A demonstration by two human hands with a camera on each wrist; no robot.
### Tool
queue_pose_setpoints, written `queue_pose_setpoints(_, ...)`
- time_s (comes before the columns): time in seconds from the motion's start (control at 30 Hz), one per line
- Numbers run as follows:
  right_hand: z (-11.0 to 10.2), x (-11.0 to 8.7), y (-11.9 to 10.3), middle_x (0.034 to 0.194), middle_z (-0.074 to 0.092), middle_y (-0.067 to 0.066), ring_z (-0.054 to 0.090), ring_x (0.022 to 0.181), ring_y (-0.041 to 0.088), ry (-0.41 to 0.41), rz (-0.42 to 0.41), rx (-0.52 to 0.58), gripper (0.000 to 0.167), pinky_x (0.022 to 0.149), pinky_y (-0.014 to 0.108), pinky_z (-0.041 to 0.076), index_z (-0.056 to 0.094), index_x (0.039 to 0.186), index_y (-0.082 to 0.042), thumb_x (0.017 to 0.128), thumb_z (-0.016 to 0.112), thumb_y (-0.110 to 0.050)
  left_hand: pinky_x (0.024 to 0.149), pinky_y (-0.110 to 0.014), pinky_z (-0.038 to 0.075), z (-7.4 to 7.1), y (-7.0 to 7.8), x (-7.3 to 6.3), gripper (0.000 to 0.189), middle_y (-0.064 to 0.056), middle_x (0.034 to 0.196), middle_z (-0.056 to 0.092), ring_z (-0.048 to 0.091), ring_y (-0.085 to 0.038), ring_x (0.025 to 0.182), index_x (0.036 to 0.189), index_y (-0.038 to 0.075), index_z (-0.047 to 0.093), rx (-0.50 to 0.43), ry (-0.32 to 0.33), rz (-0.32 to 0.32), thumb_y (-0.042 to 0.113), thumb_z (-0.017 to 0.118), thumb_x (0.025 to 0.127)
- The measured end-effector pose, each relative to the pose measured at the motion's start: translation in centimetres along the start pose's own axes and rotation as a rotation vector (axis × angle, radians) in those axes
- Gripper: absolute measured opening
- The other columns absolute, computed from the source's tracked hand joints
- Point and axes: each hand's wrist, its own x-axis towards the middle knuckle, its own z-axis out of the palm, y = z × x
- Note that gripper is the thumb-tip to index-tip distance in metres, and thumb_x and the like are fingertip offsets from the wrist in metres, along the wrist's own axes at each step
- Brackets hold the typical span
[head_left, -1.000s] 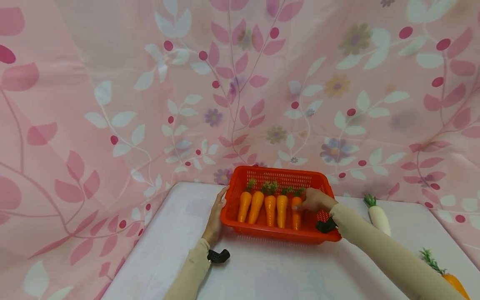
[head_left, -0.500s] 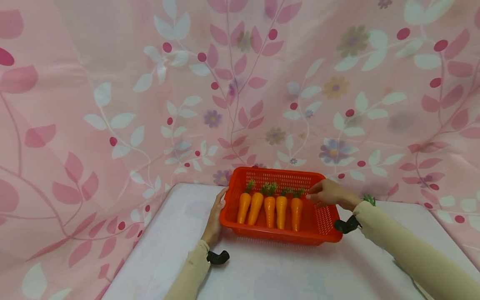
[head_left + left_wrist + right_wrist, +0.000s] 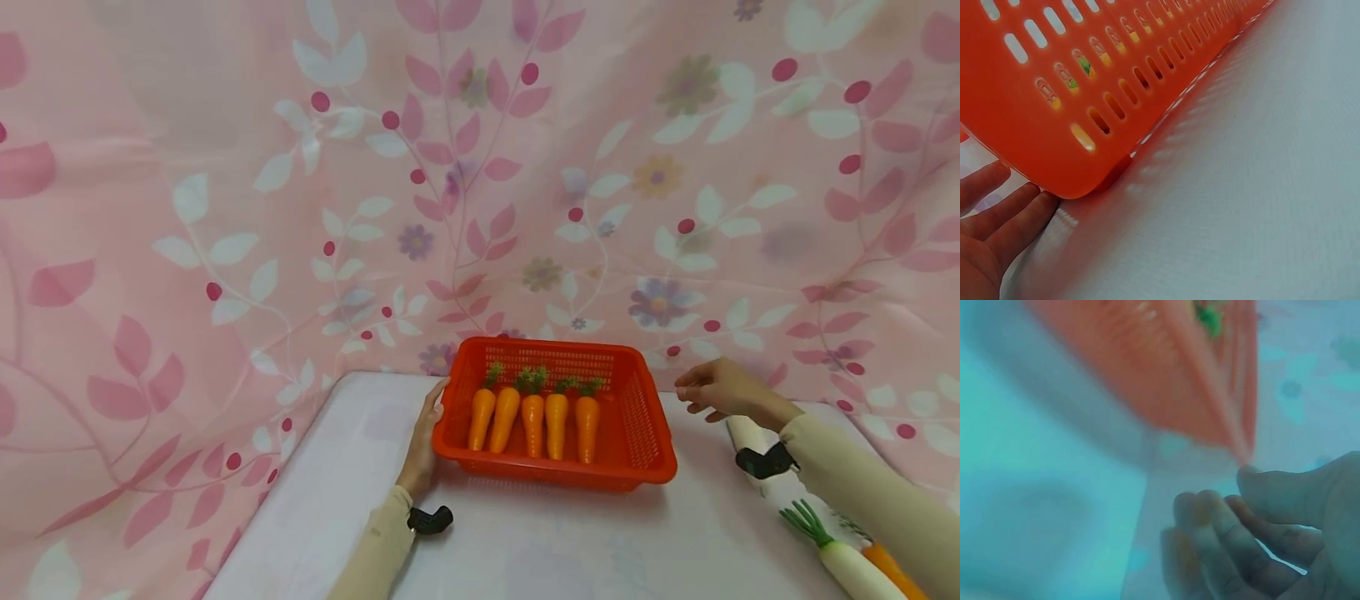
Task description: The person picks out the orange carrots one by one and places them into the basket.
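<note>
An orange-red plastic basket [image 3: 525,469] with slotted walls stands on the table. Several carrots [image 3: 587,429] with green tops lie side by side inside it, tops toward the back. Against the basket's left end rests my left hand [image 3: 422,446]; in the left wrist view its fingers [image 3: 1019,215] extend beside the basket's corner. My right hand [image 3: 731,393] hovers off the basket's right side, holding nothing, its fingers loosely bent. The right wrist view has that hand [image 3: 1254,534] apart from the blurred basket [image 3: 1147,369].
Partly covered by the right hand and wrist, a white radish [image 3: 748,433] lies at the right. Nearer the front are another white radish [image 3: 858,573] and a carrot [image 3: 892,569], partly behind the right sleeve. A pink floral cloth [image 3: 465,208] hangs behind the table [image 3: 360,433].
My right hand has let go of the rightmost carrot in the basket and moved out to the right, past the basket's rim. The left hand stays at the basket's left end.
</note>
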Motion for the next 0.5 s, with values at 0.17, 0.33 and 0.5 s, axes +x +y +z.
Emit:
queue_pose_setpoints(0.17,-1.1,-1.3,2.6,0.114,0.073,0.028,0.076,0.092,0.031,0.014,0.030,-0.109,0.046,0.071,0.044,0.067,0.063,0.128,0.015,0.103,0.068,-0.023,0.125,-0.060,0.034,-0.5,-0.2,-0.2,0.052,0.003,0.173,0.031,0.037,-0.034,0.156,0.164,0.038,0.035,-0.021,-0.007,-0.002,0.047,0.034,0.113)
queue_pose_setpoints(0.33,-2.2,-2.9,4.9,0.106,0.075,0.024,0.071,0.088,0.028,0.041,0.022,-0.231,0.045,0.069,0.044,0.066,0.068,0.120,0.014,0.100,0.072,-0.027,0.126,-0.061,0.033,-0.8,-0.1,-0.5,0.051,0.005,0.172,0.031,0.036,-0.032,0.157,0.163,0.039,0.035,-0.006,0.006,-0.005,0.047,0.034,0.113)
queue_pose_setpoints(0.5,-3.0,-4.1,6.8,0.102,0.075,0.025,0.070,0.086,0.031,0.034,0.029,-0.342,0.052,0.075,0.048,0.065,0.068,0.117,0.018,0.096,0.076,-0.030,0.126,-0.061,0.033,-1.2,0.0,-0.7,0.051,0.004,0.172,0.031,0.037,-0.033,0.156,0.163,0.038,0.035,0.014,0.022,-0.010,0.047,0.031,0.114)
